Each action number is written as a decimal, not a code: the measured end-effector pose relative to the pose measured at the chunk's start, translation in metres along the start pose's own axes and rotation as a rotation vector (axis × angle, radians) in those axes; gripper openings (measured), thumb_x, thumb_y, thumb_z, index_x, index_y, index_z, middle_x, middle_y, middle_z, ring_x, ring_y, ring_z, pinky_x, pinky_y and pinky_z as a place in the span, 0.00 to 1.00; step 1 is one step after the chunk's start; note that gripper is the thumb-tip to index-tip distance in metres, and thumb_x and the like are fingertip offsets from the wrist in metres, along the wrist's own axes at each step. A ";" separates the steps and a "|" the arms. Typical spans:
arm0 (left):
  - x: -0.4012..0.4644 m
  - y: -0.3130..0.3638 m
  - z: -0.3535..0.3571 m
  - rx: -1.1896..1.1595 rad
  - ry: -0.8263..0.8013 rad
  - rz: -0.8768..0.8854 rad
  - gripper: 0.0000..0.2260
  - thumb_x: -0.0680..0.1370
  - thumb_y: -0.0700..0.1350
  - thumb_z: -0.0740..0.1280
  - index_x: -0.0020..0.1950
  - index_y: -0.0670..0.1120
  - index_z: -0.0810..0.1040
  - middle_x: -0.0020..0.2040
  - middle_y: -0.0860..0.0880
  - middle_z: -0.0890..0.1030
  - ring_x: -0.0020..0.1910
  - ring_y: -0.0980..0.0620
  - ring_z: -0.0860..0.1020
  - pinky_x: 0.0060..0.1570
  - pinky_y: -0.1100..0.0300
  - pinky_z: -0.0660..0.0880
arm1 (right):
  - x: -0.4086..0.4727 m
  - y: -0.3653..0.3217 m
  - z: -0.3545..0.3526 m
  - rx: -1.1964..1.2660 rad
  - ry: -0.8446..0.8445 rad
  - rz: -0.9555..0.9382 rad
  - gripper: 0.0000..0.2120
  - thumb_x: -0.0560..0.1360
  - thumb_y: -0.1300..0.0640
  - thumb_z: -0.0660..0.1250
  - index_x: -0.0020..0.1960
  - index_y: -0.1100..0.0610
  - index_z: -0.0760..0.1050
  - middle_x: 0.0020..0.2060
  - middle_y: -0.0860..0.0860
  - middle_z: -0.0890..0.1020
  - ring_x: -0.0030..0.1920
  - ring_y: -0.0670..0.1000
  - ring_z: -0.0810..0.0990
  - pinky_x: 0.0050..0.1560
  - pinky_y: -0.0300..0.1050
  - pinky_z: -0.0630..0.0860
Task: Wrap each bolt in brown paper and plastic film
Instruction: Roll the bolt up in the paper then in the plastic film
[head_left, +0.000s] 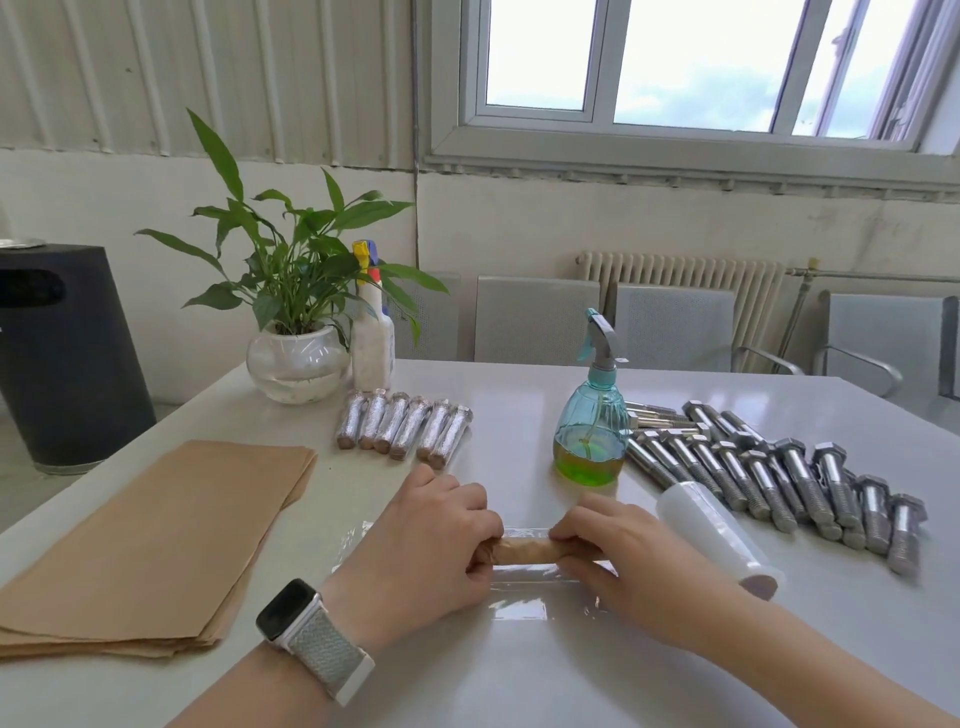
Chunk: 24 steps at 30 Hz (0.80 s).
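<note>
Pinching each end of the brown-paper-wrapped bolt (525, 551) lying on a clear plastic film sheet (519, 605) just nearer than the teal spray bottle (592, 426), left hand (431, 540) and right hand (618, 551) seem midway through the film step, and rolling it tight looks next.

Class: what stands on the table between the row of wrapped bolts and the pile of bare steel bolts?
In the head view, a teal plastic spray bottle holding green liquid stands between the wrapped bolts and bare steel bolts.
</note>
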<state>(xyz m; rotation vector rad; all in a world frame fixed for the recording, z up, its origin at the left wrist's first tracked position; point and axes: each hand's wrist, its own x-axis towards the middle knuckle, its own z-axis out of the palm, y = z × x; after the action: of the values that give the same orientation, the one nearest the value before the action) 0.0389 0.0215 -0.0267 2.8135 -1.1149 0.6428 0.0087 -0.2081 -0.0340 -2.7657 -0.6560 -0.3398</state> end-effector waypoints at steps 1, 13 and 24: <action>0.001 0.001 0.001 -0.001 -0.002 0.011 0.06 0.64 0.50 0.65 0.36 0.54 0.82 0.34 0.56 0.77 0.33 0.54 0.75 0.41 0.57 0.75 | -0.002 0.001 0.002 0.009 0.007 0.004 0.09 0.79 0.52 0.64 0.58 0.48 0.77 0.50 0.42 0.76 0.51 0.45 0.75 0.54 0.39 0.71; -0.007 -0.023 0.001 -0.345 -0.089 -0.021 0.13 0.77 0.63 0.63 0.58 0.61 0.79 0.52 0.65 0.75 0.50 0.70 0.69 0.57 0.70 0.57 | -0.006 0.008 0.013 0.141 0.099 0.044 0.07 0.76 0.53 0.71 0.53 0.49 0.84 0.45 0.40 0.77 0.52 0.41 0.74 0.52 0.26 0.65; -0.017 -0.026 -0.013 -0.519 -0.037 -0.169 0.10 0.73 0.42 0.71 0.45 0.58 0.76 0.38 0.59 0.81 0.41 0.58 0.79 0.44 0.71 0.71 | -0.007 0.006 0.014 0.187 0.120 0.049 0.04 0.74 0.55 0.73 0.49 0.50 0.84 0.41 0.35 0.74 0.47 0.34 0.72 0.49 0.26 0.65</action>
<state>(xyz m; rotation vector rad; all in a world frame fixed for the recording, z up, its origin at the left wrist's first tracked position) 0.0404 0.0548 -0.0190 2.4380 -0.8770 0.2406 0.0079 -0.2110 -0.0503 -2.5566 -0.5594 -0.4085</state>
